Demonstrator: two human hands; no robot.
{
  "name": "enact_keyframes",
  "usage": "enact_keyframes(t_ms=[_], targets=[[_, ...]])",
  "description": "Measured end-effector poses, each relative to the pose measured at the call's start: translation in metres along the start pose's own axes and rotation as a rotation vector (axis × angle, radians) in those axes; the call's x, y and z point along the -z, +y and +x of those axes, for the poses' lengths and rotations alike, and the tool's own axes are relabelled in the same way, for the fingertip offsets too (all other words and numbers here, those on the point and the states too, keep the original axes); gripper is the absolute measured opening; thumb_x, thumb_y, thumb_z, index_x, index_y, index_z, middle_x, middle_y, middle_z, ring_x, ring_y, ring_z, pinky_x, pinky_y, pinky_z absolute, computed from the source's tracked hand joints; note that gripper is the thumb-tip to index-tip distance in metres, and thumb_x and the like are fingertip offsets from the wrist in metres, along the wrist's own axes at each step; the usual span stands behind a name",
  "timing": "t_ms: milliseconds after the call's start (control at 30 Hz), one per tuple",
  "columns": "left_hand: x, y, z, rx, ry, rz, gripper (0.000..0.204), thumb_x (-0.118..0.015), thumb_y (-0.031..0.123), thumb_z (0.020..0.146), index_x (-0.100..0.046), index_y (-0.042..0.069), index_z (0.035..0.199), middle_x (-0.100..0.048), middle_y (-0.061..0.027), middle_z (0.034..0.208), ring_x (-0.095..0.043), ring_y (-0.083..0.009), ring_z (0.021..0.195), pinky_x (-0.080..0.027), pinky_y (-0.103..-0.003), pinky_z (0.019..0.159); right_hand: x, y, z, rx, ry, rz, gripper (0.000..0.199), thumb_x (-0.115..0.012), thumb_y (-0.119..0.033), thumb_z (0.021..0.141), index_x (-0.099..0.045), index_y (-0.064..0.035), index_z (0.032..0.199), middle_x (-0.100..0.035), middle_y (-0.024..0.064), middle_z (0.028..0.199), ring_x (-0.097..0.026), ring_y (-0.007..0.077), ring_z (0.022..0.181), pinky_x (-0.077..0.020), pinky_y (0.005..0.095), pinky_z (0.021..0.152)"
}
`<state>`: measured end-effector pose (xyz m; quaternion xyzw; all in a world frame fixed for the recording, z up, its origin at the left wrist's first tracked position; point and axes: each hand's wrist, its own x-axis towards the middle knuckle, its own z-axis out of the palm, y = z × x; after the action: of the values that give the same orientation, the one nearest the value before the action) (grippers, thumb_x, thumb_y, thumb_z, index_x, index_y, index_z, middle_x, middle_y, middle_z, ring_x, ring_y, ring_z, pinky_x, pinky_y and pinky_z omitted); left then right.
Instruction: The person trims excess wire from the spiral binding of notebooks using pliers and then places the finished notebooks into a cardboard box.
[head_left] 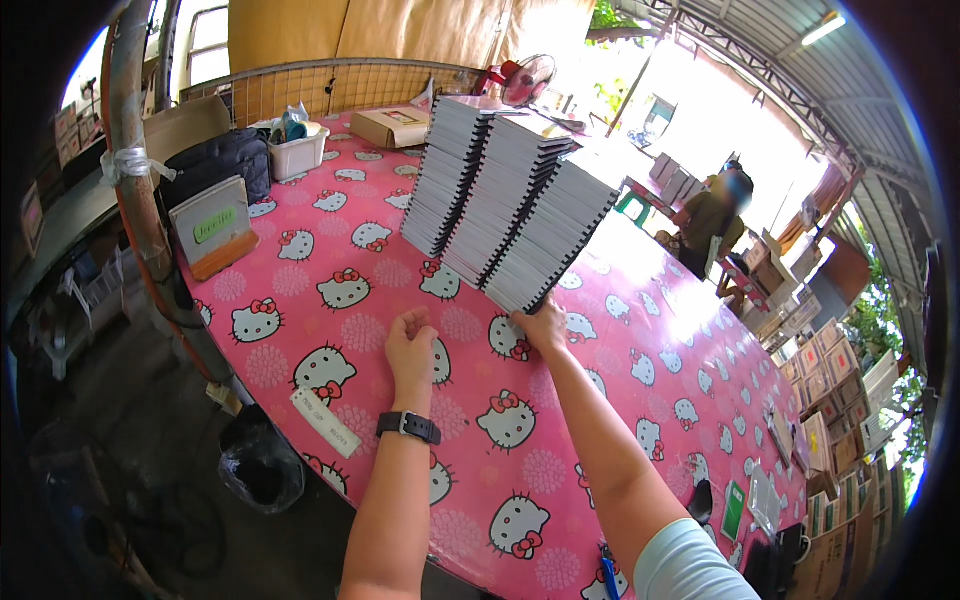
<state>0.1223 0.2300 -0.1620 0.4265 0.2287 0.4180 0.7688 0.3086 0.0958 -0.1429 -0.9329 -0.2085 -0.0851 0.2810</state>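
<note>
Three tall stacks of spiral-bound books stand side by side on the pink table (465, 325) with its cartoon-cat cover: a left stack (443, 170), a middle stack (505, 195) and a right stack (555, 235). Their white page edges face me, and black coil bindings run up the sides. My right hand (543, 325) grips the lower near corner of the right stack, its thumb in front and some fingers hidden behind. My left hand (410, 345) hovers over the table before the stacks, fingers loosely curled with nothing in them. A black watch (408, 427) circles my left wrist.
A white paper strip (326, 423) lies left of my left forearm. A white bin (298, 155), black bag (218, 165), brown carton (390, 127) and red fan (525, 80) line the far side. Another person (705, 220) sits at the right, near stacked boxes (825, 370).
</note>
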Motion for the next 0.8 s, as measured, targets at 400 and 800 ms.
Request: enact_keyframes(t_ms=[400, 800], targets=[[0.010, -0.015, 0.006, 0.053, -0.036, -0.027, 0.021, -0.056, -0.004, 0.071, -0.059, -0.001, 0.092, -0.053, -0.0014, 0.071, -0.047, -0.0092, 0.055, -0.037, -0.022, 0.050, 0.104, -0.063, -0.104, 0.594, -0.375, 0.007, 0.042, -0.065, -0.017, 0.077, -0.054, -0.0013, 0.113, -0.061, 0.0170, 0.106, -0.058, 0.0305, 0.102, -0.0473, 0.0405, 0.087], [0.016, -0.007, 0.009, -0.066, -0.101, 0.374, 0.018, -0.057, 0.001, 0.079, -0.061, 0.001, 0.096, -0.059, -0.0022, 0.084, -0.050, -0.0072, 0.064, -0.041, -0.020, 0.056, 0.338, -0.115, -0.350, 0.945, 0.103, 0.443, 0.024, -0.062, -0.004, 0.076, -0.069, -0.0042, 0.099, -0.070, 0.0085, 0.086, -0.063, 0.0152, 0.065, -0.0484, 0.0237, 0.052]])
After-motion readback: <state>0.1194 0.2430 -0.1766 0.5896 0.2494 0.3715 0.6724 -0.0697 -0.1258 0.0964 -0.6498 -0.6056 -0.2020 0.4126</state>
